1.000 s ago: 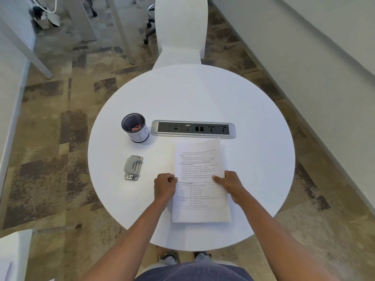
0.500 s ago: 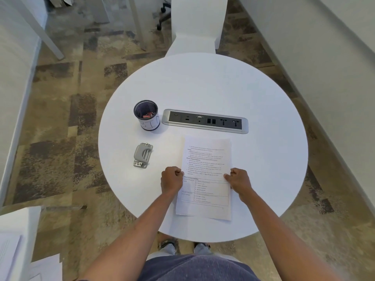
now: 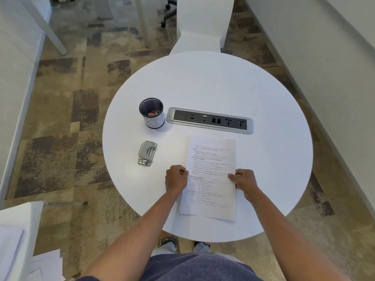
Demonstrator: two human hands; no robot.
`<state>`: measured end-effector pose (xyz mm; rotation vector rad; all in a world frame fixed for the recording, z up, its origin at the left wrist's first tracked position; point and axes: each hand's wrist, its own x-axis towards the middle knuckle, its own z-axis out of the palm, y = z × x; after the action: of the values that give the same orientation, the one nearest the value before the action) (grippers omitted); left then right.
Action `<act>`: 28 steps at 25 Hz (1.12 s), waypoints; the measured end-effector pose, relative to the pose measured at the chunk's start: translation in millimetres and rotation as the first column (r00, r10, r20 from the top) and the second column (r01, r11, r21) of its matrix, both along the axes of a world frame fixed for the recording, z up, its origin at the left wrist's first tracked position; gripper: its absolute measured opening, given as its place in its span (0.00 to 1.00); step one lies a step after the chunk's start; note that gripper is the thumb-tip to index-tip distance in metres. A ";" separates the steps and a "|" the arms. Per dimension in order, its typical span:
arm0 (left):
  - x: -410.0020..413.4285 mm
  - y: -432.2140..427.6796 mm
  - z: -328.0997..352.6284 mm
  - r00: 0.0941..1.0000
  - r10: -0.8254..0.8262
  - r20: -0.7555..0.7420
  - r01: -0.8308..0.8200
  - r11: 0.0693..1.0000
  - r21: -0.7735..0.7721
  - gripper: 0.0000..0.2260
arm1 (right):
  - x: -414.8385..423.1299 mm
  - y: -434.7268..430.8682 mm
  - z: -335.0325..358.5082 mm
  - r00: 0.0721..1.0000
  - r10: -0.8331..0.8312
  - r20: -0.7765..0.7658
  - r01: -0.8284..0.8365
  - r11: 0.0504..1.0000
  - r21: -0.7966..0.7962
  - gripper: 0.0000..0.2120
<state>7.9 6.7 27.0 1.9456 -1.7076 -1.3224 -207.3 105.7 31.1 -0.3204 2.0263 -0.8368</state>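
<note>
A printed paper sheet [image 3: 211, 159] with text and a table lies flat on the round white table [image 3: 203, 82], near its front edge. My left hand [image 3: 175, 179] is curled at the sheet's left edge, its fingers closed over that edge. At the right edge my right hand [image 3: 244, 181] has its thumb on top of the paper and its fingers curled at the edge. Both forearms reach in from below.
A grey metal stapler-like tool [image 3: 147, 153] lies left of the sheet. Behind it stands a dark mesh cup [image 3: 152, 114] with small items inside. A silver socket panel [image 3: 210, 120] is set into the tabletop. A white chair [image 3: 203, 23] stands beyond, and loose papers [image 3: 12, 250] lie lower left.
Only my head's view has shifted, so the table sits further right in the frame. Both hands keep the same hold on the sheet's edges.
</note>
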 end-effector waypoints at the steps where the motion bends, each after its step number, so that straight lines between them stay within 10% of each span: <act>1: 0.4 -0.6 1.2 1.000 -0.013 -0.009 0.013 1.000 0.007 0.03 | -0.5 -0.2 -0.1 1.000 -0.002 0.001 0.002 1.000 0.001 0.15; 11: 83.8 -71.7 53.9 0.960 0.258 0.111 -0.178 0.864 -0.471 0.08 | -1.0 0.9 -0.4 0.998 -0.056 0.031 0.057 0.998 0.000 0.09; 18: 111.0 -113.6 32.0 0.987 0.157 0.042 -0.155 0.987 -0.043 0.15 | -4.8 -2.0 3.4 0.998 -0.012 0.059 0.013 1.000 -0.016 0.09; 28: 104.0 -127.4 14.2 0.988 0.122 -0.092 -0.118 0.992 0.044 0.02 | -8.0 -5.6 5.7 0.999 0.043 0.018 -0.043 0.999 0.028 0.09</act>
<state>111.9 -120.7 41.2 1.9398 -1.5080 -1.3893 -215.3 100.0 36.8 -0.3383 2.0066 -0.7811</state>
